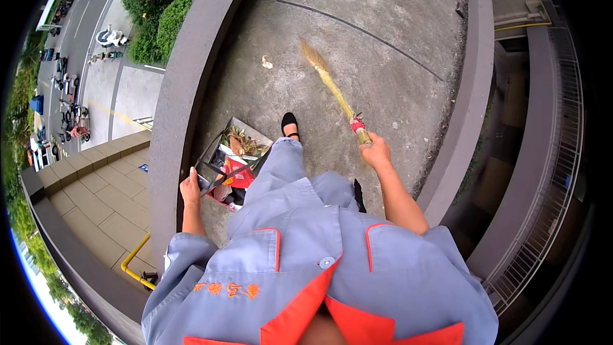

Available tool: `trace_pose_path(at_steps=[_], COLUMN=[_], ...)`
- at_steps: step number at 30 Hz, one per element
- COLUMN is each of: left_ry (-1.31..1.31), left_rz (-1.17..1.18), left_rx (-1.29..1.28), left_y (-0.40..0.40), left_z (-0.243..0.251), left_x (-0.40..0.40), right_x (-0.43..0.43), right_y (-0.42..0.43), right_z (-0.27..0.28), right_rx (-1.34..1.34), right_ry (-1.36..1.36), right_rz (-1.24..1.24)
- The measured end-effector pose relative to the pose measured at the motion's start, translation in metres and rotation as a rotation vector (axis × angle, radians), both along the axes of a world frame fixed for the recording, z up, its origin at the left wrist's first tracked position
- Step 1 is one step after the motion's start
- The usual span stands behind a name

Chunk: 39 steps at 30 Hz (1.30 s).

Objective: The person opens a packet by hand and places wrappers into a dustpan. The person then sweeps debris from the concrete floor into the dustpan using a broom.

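My right hand (376, 151) grips the handle end of a straw broom (337, 93), which has red binding near my fingers. The broom's bristles reach forward over the concrete floor (378, 24), to the right of a small crumpled scrap of paper (266, 62). At my left side, my left hand (190, 188) is closed around the dark handle of a dustpan (258, 134). Dry leaves (242, 143), a red plastic wrapper (238, 172) and dark bags fill the dustpan. Beside it is my foot in a black shoe (289, 122).
Low concrete parapets stand on the left (184, 76) and right (479, 62) of this walkway. A dark groove (354, 24) crosses the floor ahead. Past the left wall are green bushes (160, 5), parked scooters (111, 37) and a road. A metal railing (565, 153) runs at the far right.
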<state>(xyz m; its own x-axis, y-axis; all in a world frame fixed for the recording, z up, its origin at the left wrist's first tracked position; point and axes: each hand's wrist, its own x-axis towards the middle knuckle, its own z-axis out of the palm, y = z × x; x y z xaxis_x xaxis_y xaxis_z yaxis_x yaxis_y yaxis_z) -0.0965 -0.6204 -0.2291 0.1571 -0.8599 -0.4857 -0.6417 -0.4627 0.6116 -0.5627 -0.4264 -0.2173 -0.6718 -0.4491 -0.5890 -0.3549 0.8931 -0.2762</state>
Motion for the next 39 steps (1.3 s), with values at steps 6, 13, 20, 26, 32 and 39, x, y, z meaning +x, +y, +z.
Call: trace_pose_path(at_steps=[6, 13, 20, 26, 32, 39], left_ry=[-0.08, -0.151, -0.191, -0.232, -0.166, -0.154], left_rz=[-0.159, -0.113, -0.061, -0.044, 0.067, 0.067], left_rx=[0.071, 0.155, 0.197, 0.212, 0.226, 0.219], left_y=[-0.075, -0.13, -0.171, -0.188, -0.184, -0.182], left_z=[-0.033, -0.061, -0.049, -0.058, -0.068, -0.071], left_x=[-0.065, -0.118, -0.157, -0.158, -0.151, -0.155], right_x=[-0.043, -0.102, -0.131, -0.145, -0.184, -0.16], right_y=[-0.091, -0.103, -0.246, -0.257, -0.236, -0.256], right_z=[-0.004, 0.074, 0.002, -0.039, 0.029, -0.006], right_rx=[0.271, 0.145, 0.193, 0.245, 0.22, 0.089], right_ry=[-0.067, -0.258, 0.184, 0.194, 0.072, 0.207], right_rz=[0.175, 0.303, 0.894, 1.244, 1.306, 1.02])
